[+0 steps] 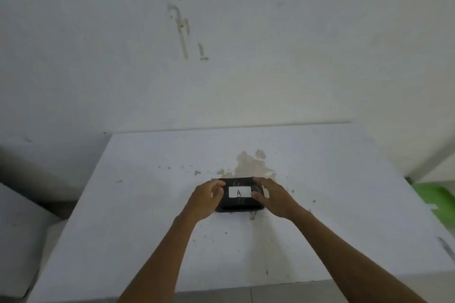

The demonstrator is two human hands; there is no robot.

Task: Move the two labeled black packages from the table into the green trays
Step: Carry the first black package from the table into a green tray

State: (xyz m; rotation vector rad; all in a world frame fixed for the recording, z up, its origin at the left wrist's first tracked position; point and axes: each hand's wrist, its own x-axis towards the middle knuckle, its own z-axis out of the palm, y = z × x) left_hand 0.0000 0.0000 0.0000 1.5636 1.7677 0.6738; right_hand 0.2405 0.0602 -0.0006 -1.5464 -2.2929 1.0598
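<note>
A black package (240, 202) with a white label marked "A" sits near the middle of the white table (138, 204). My left hand (208, 198) grips its left end and my right hand (270, 195) grips its right end, fingers curled over the top edge. Whether it rests on the table or is slightly lifted I cannot tell. A green tray (434, 202) shows partly at the right edge, below table level. No second package is in view.
A stained white wall stands right behind the table. A brownish stain (251, 165) marks the tabletop behind the package. A white block (19, 236) stands lower at the left. Floor tiles show past the table's near edge.
</note>
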